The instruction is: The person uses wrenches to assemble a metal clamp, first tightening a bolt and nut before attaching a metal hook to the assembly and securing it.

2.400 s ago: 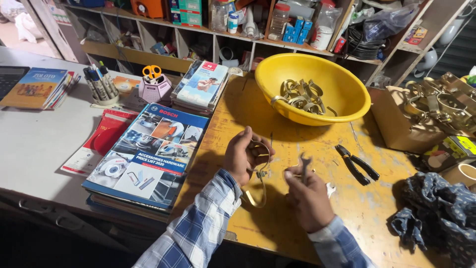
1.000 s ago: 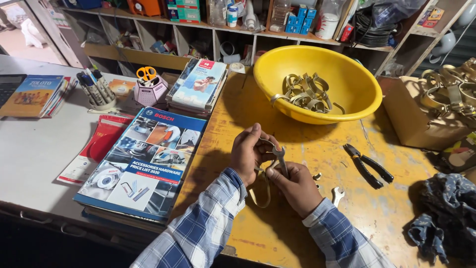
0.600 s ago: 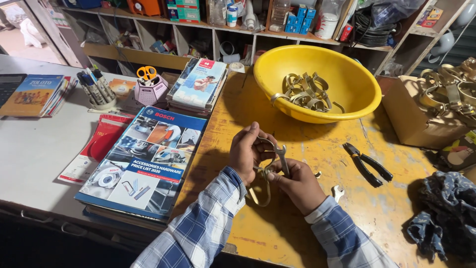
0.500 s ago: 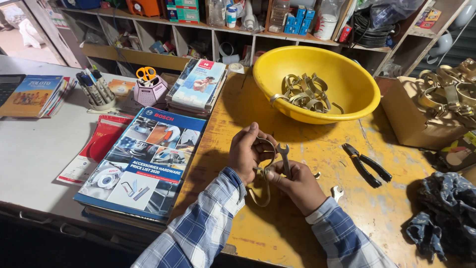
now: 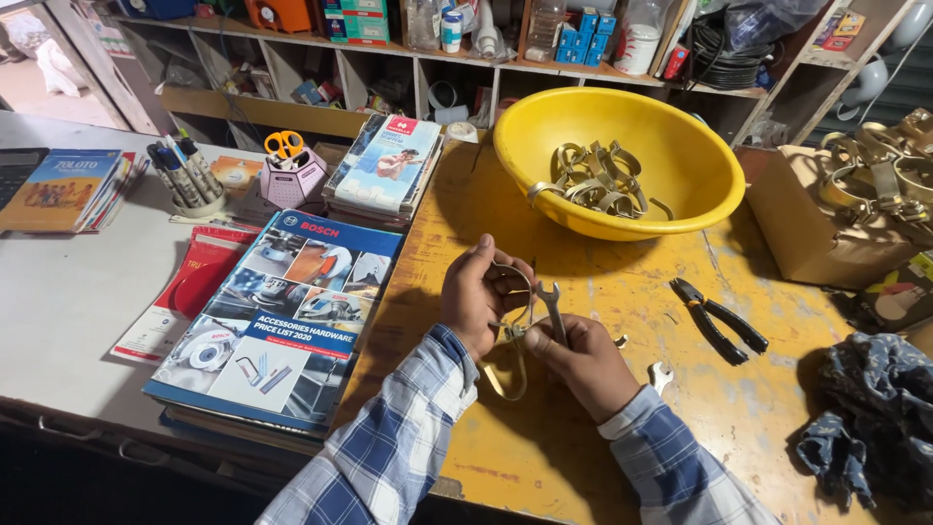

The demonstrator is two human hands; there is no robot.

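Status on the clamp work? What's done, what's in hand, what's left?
Looks done: a pile of metal clamps lies in the yellow bowl. In hand: the left hand grips one clamp while the right hand sets a small spanner on it. Left: more clamps sit on the cardboard box; whether those are finished cannot be told. Pliers lie unused.

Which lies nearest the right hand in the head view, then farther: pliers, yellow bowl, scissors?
From the right hand:
1. Pliers, on the table just to its right.
2. Yellow bowl, beyond it at the back, holding metal clamps.
3. Scissors, far left in a pink holder.
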